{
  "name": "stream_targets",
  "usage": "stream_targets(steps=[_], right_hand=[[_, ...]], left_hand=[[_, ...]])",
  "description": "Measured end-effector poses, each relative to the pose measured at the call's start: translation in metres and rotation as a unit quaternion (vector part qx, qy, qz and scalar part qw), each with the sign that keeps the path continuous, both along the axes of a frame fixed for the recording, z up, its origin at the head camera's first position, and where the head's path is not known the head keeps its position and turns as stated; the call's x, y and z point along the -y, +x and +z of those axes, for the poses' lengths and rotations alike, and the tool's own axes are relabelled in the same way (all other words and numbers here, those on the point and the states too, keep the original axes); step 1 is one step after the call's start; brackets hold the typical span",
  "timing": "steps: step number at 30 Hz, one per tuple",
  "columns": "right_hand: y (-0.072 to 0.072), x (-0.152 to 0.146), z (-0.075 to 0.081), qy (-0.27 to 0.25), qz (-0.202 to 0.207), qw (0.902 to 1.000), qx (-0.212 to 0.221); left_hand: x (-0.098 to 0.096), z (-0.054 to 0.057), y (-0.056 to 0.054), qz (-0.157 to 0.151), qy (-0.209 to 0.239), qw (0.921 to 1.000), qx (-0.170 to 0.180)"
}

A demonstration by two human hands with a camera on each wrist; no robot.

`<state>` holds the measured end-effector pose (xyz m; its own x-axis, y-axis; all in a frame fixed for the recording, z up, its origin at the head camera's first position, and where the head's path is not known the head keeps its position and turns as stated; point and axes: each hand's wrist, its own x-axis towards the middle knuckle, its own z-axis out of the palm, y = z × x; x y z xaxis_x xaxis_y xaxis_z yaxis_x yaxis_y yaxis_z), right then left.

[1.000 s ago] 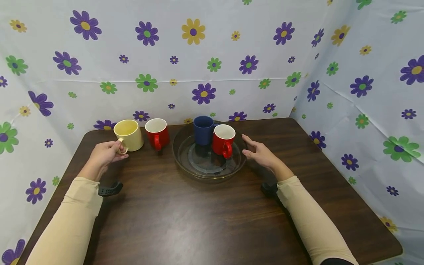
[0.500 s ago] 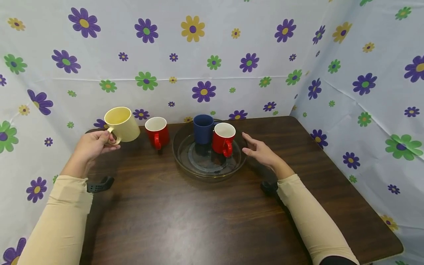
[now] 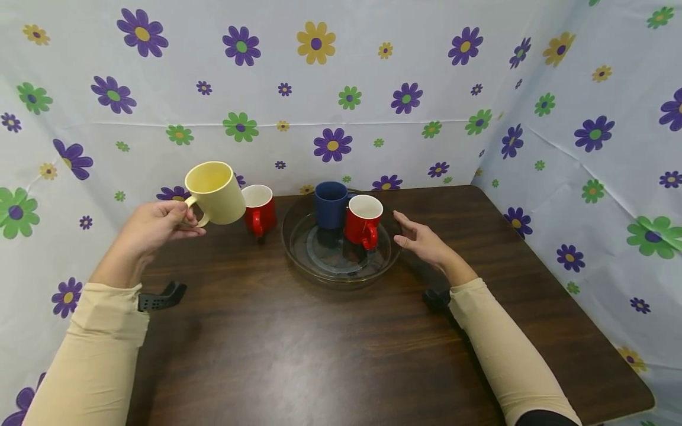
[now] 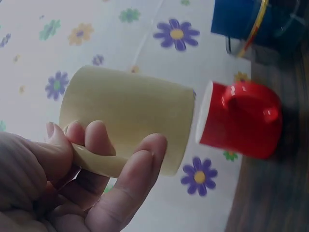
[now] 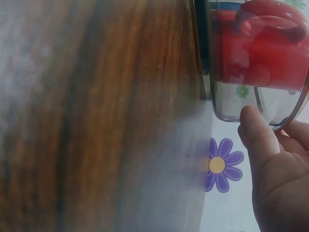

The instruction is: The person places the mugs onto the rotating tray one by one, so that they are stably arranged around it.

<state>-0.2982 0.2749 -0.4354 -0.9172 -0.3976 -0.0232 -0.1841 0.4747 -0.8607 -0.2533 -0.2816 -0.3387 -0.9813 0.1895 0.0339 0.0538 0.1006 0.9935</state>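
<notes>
A pale yellow mug (image 3: 221,198) hangs in the air at the left, its handle pinched by my left hand (image 3: 154,228). The left wrist view shows fingers and thumb curled about that handle (image 4: 101,162). Just right of it, a red mug (image 3: 261,216) with a white inside stands on the table. Inside a round clear glass dish (image 3: 303,260) stand a blue mug (image 3: 329,207) and a second red mug (image 3: 359,228). My right hand (image 3: 426,242) rests at the dish's right rim, fingers extended and thumb by the glass wall in the right wrist view.
The dark wooden table (image 3: 298,349) ends at a flowered white cloth (image 3: 288,71) hung behind it and along the sides. A black wrist camera mount (image 3: 162,297) sticks out below my left hand, another (image 3: 436,300) below my right.
My left hand has lifted the yellow mug off the table, first up and slightly left, then rightward, toward the red mug. The right hand stays at the dish's rim.
</notes>
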Motion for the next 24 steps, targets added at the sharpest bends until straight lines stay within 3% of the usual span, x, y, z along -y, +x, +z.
stream_targets(steps=[8, 14, 24], right_hand=[[0.002, 0.0, 0.001, 0.002, -0.001, 1.0, 0.001], [0.001, 0.0, -0.001, 0.002, 0.005, 1.0, -0.006], [0.001, 0.001, 0.001, -0.012, 0.008, 0.9999, -0.003]], left_hand=[[-0.023, 0.015, 0.013, -0.028, -0.061, 0.9972, -0.032], [-0.04, 0.022, 0.019, -0.057, -0.126, 0.9882, -0.065], [-0.068, 0.021, 0.017, -0.091, -0.166, 0.9815, -0.03]])
